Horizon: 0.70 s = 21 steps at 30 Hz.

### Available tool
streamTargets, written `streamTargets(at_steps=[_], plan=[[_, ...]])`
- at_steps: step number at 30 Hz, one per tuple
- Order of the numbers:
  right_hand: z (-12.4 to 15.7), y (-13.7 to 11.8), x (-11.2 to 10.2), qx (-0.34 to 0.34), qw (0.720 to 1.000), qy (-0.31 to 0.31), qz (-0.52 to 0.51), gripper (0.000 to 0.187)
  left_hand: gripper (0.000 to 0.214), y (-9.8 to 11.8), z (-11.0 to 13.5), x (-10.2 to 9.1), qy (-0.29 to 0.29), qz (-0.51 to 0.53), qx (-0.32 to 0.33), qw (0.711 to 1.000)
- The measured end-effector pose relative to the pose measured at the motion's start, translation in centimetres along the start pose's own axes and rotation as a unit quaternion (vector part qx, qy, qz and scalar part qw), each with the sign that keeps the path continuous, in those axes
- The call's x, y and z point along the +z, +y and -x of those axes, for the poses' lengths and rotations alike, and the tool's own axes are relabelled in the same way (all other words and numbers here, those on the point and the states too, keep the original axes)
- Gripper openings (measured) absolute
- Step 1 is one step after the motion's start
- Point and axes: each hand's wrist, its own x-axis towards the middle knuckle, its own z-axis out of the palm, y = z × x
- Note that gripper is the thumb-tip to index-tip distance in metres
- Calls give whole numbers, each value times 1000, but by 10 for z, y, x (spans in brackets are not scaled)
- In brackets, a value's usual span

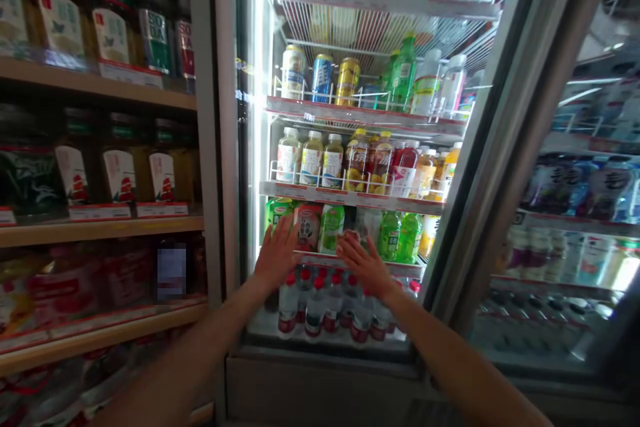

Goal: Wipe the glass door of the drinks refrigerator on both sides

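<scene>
Both of my arms reach into a lit drinks fridge at its lower shelf. My left hand [277, 253] is open, fingers spread, in front of a green carton [281, 208] and beside a reddish carton [308, 223]. My right hand [367, 267] has its fingers stretched out to the left, near a light-green carton [331, 227]. A small reddish patch shows at its fingertips; I cannot make out what it is. Right of that hand stand green bottles [400, 237]. Red-capped clear bottles [315, 307] fill the bottom level below my hands.
Bottled drinks [313, 157] and cans [347, 80] stand on the wire-fronted shelves above. A metal door frame [515, 140] edges the fridge at right, with more bottles beyond. At left, wooden shelves [100, 230] hold jars and dark bottles [120, 167].
</scene>
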Motion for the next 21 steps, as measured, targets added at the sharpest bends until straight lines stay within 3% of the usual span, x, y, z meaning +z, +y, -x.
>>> streamTargets(at_steps=[2,7,14,21], plan=[[8,10,-3,5,1000,3,4,49,60,11,-6,-1,0,8,17,1000],[2,47,-16,181,976,99,71,46,61,30,-19,2,7,23,17,1000],[48,35,-17,73,996,7,44,48,63,48,-30,0,13,18,30,999],[26,81,-25,243,956,117,117,41,69,66,-44,1,20,11,27,999]])
